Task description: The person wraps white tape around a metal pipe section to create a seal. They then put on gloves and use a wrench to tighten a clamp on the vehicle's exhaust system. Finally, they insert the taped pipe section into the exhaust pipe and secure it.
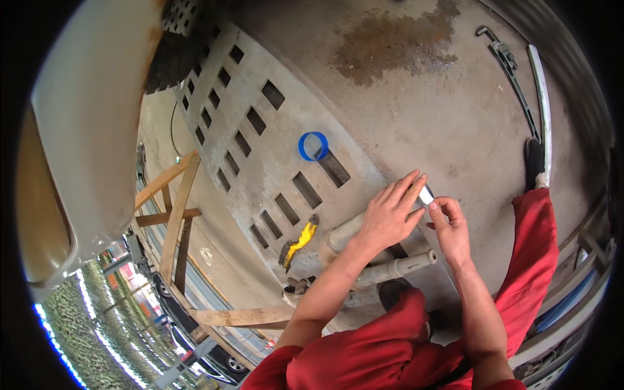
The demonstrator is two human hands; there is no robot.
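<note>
My left hand [392, 211] reaches over the end of a grey metal pipe [346, 233], its fingers stretched out and touching or close to a white strip [426, 194]. The strip looks like tape. Beside it, my right hand [451, 227] pinches the strip's near end between thumb and fingers. A second grey pipe [395, 270] with an open end lies below my left hand. Much of the first pipe's end is hidden behind my hands. Farther up the slotted metal plate [286, 136] sits a blue ring [303, 151], like a tape spool.
A yellow-handled brush [301, 243] lies on the plate left of the pipes. At the far right, a pipe wrench [513, 81] and a long pale bar [541, 97] rest on the concrete. Wooden braces [177, 224] stand at left, near a large pale curved body [94, 123].
</note>
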